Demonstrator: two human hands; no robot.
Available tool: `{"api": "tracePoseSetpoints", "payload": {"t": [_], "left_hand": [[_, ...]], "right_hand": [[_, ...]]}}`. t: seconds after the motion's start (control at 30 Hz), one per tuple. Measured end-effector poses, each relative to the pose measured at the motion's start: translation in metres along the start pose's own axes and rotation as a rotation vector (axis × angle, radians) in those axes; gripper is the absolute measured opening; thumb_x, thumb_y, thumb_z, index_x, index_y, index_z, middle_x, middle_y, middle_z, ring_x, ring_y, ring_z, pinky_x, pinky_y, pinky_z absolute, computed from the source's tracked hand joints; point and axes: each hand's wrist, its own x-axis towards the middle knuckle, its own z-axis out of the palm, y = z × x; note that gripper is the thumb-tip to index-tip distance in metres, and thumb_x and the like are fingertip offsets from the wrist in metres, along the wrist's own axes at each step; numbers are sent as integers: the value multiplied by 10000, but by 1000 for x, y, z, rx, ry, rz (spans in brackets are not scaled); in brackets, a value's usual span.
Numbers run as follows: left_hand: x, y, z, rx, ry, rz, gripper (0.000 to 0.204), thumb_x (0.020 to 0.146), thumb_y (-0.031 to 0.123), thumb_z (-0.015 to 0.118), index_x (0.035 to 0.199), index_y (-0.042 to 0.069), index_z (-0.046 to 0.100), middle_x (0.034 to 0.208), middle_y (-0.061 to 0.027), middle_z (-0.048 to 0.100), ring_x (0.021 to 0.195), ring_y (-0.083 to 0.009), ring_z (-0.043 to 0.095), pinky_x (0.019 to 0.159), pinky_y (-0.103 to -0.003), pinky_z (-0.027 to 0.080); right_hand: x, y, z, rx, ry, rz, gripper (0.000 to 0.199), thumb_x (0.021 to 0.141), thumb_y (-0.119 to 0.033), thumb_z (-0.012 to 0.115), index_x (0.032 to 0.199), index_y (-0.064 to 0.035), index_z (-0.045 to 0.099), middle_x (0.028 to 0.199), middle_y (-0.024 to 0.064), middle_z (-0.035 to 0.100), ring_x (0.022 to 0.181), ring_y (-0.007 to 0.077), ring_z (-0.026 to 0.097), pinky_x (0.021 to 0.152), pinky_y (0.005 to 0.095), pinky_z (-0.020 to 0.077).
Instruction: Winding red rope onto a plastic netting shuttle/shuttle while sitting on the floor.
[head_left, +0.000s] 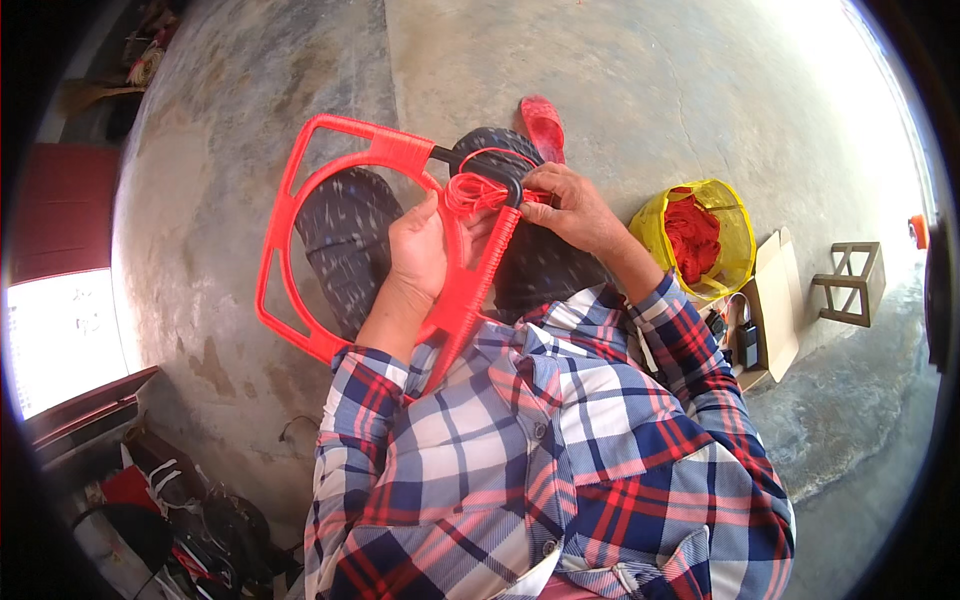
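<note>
A red plastic frame with a large round opening lies across my lap, tilted. A black bar with a bent corner joins its upper right side. By that corner sits a looped bundle of red cord. My left hand is closed around the frame's inner rim, thumb on one side and fingers showing past the other, just below the bundle. At the black corner, my right hand pinches the red cord between thumb and fingers; the fingertips are partly hidden.
To the right stands a yellow mesh basket of red material, beside an open cardboard box and a small wooden stool. A red slipper is ahead on the concrete floor. Mixed items are piled at lower left.
</note>
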Motion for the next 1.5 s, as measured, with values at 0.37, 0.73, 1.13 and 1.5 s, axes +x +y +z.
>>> {"api": "tracePoseSetpoints", "payload": {"t": [0.37,0.73,1.13,1.5], "left_hand": [[-3,1,-13,88,25,-170,660,878,355,538,1343,-92,397,1273,-270,510,1124,-364,553,931,-445,485],[2,-2,-13,34,-43,-275,616,863,336,558,1327,-55,445,1119,-276,583,904,-353,623,780,-442,538],[8,-1,-18,-11,-46,-315,431,927,372,506,1251,89,520,1039,-230,600,848,-334,618,715,-421,521],[0,5,-12,104,62,-252,522,960,425,440,1249,-1,521,1077,-228,617,852,-348,648,742,-445,538]], "right_hand": [[-59,7,-100,1262,316,-27,122,772,-60,578,888,-70,541,716,26,493,645,152,485,625,310,456],[-30,-40,-10,566,98,422,124,940,-125,553,1052,-74,534,738,-30,488,605,49,463,514,204,392],[-49,-41,-38,996,69,333,272,844,12,564,1107,-52,547,745,-35,494,564,37,427,473,202,335],[-59,-46,-72,533,-22,368,368,869,-80,569,1230,-10,563,964,85,653,799,142,602,708,281,487]]}}
